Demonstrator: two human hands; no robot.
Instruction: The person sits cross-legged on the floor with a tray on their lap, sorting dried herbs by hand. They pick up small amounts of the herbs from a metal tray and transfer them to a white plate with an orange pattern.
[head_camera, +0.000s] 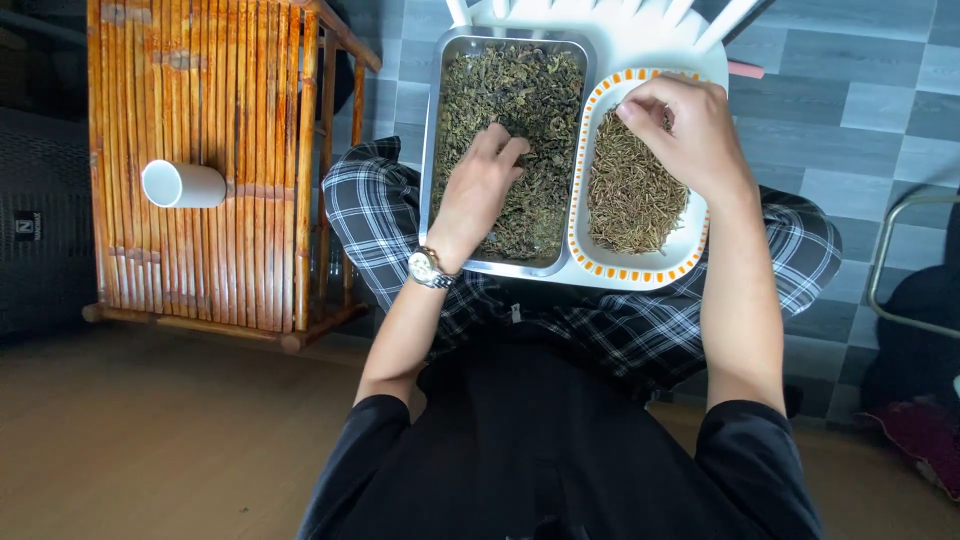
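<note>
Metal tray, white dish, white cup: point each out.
Metal tray (437, 120), head view, left rim.
White dish (580, 215), head view, orange-dotted left rim.
White cup (195, 185), head view, its side, lying on the bamboo table.

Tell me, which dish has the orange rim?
The white oval dish of thin brownish stems under the right hand; the other is a plain rectangular metal tray.

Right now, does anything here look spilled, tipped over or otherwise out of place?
One thing: the white cup lies on its side on the bamboo table. No spill shows. The dried leaves stay in the metal tray under the left hand, the stems in the orange-rimmed dish under the right hand.
</note>
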